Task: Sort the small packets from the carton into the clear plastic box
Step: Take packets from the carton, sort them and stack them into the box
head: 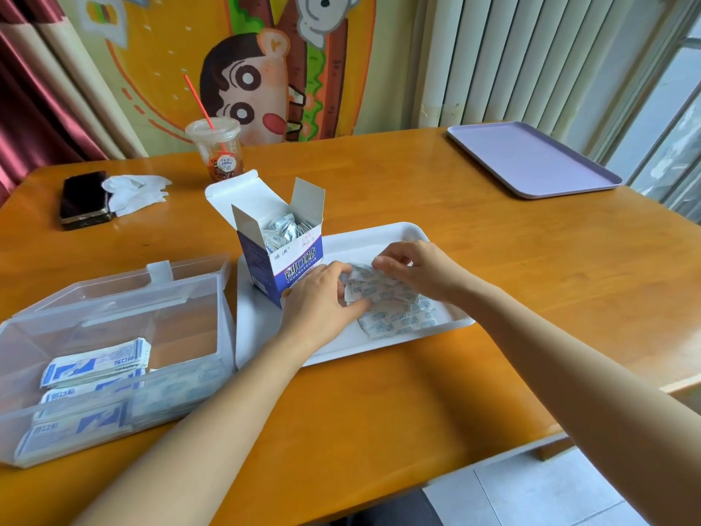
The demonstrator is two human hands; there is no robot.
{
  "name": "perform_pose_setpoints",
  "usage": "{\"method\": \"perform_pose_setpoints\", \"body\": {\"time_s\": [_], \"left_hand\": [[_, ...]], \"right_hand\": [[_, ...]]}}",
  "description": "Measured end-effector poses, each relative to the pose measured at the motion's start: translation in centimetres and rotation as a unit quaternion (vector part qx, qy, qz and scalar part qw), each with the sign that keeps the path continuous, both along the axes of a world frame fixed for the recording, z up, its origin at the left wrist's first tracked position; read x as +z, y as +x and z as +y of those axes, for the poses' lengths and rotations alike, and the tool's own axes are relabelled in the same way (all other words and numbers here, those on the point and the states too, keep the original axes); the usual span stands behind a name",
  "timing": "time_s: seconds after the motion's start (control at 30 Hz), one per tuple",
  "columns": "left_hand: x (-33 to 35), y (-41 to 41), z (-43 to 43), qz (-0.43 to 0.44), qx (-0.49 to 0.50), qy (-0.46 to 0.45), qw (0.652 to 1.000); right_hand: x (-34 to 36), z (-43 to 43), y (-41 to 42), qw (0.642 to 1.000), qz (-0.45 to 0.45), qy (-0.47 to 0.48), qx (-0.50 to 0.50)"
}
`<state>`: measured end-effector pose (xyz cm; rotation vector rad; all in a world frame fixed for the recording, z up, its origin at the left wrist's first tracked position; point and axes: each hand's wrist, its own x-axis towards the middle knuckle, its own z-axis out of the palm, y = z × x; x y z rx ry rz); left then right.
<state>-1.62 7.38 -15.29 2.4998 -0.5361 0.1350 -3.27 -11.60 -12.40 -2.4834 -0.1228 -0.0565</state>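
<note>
Both hands, left hand and right hand, are bunching loose packets on the white tray beside the carton, fingers curled round what looks like one stack (blurry), so next is calling for lifting it leftward into the clear plastic box.

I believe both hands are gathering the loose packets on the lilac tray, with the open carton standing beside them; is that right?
Not quite: that tray is white, not lilac. The head view shows the left hand and right hand gathering the loose packets on the white tray, with the open carton standing beside them. The lilac tray lies apart.
</note>
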Motion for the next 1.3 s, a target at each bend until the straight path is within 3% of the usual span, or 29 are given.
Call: {"method": "perform_pose_setpoints", "body": {"time_s": [0.1,0.23,0.53,0.6,0.77,0.87,0.93,1.03,1.1,1.2,1.3], "left_hand": [[-0.1,0.0,0.1,-0.002,-0.003,-0.002,1.0],[-0.4,0.3,0.2,-0.001,-0.006,-0.027,1.0],[-0.4,0.5,0.4,0.018,-0.015,-0.083,0.996],[-0.4,0.7,0.5,0.019,-0.016,-0.093,0.995],[-0.6,0.9,0.5,0.021,0.001,-0.119,0.993],[-0.4,0.8,0.5,0.022,0.011,-0.135,0.991],[-0.4,0.6,0.5,0.031,0.013,-0.154,0.988],[-0.3,0.4,0.5,0.048,-0.008,-0.177,0.983],[0.1,0.3,0.6,0.101,-0.043,-0.232,0.966],[1.0,0.0,0.6,0.231,-0.084,-0.324,0.913],[1.4,-0.5,0.1,0.303,-0.091,-0.389,0.865]], "right_hand": [[-0.4,-0.1,0.2,1.0,0.01,0.005,0.012],[-0.7,-0.1,-0.1,0.994,-0.03,0.109,-0.002],[-0.8,0.1,-0.2,0.97,-0.107,0.219,0.0],[-0.9,0.0,-0.2,0.972,-0.11,0.206,0.017],[-1.4,0.1,-0.1,0.996,-0.049,0.069,0.041],[-0.9,0.0,0.0,0.995,-0.06,0.074,0.027],[-0.5,-0.1,0.0,0.983,-0.058,0.173,0.008],[0.1,-0.4,-0.3,0.935,-0.017,0.354,-0.013],[0.4,-0.2,-0.7,0.92,0.016,0.391,0.001],[0.4,0.5,-1.2,0.903,0.073,0.422,0.032],[0.3,1.5,-1.4,0.893,0.101,0.437,0.023]]}}
